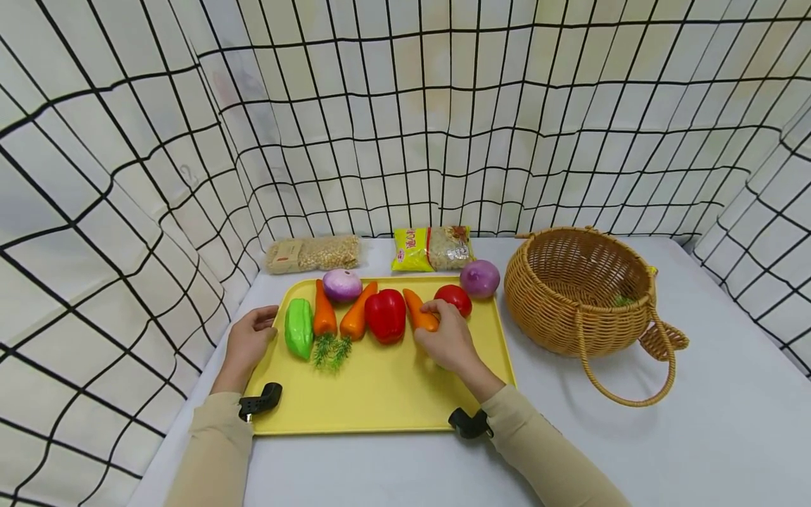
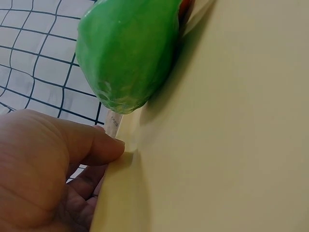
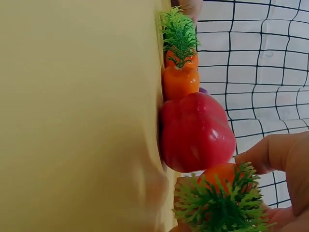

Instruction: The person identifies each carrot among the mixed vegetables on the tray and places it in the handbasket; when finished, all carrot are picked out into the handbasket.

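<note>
On the yellow tray, my right hand pinches an orange toy carrot between thumb and fingers. Its green leafy top shows close up in the right wrist view, just beside a red bell pepper. My left hand grips the tray's left rim, its thumb on the edge and the other fingers on the outer side. Near that hand lies a green pepper-like vegetable. Two more carrots, one left and one right, lie between it and the red pepper.
A purple-white onion, a red tomato and a purple onion lie along the tray's far side. Behind stand a bag of beige grains and a yellow food packet. A wicker basket is at right.
</note>
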Motion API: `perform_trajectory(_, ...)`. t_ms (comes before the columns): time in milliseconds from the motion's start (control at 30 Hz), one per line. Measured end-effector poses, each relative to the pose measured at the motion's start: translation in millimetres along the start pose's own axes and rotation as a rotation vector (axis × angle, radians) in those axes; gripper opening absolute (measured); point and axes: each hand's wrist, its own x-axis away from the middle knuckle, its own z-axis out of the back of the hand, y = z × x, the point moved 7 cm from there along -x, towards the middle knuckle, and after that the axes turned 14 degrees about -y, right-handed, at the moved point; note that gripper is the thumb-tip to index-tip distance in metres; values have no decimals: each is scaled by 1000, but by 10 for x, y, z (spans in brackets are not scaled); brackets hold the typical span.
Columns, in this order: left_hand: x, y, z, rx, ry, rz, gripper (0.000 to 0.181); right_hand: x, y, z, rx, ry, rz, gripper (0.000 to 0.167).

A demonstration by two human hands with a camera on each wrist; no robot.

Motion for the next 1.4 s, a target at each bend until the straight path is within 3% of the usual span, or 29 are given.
perform_trajectory(333, -5, 12, -2, 4, 12, -4, 47, 24, -88, 135, -25, 62, 20, 33)
perform_trajectory(767, -36, 62, -1, -2, 17, -15, 46, 98, -225, 597, -88, 101, 113, 28)
perform_trajectory(1033, -13, 17, -2, 6, 14, -6, 48, 190, -339, 824, -103, 115, 172, 26)
perform_trajectory(1200, 0, 2, -2, 15, 13, 1, 48, 232, -389, 929, -118, 125, 206, 28)
perform_trajectory(1400, 4, -22, -5, 18, 13, 6, 47, 264, -380, 1056, -152, 155, 184, 37)
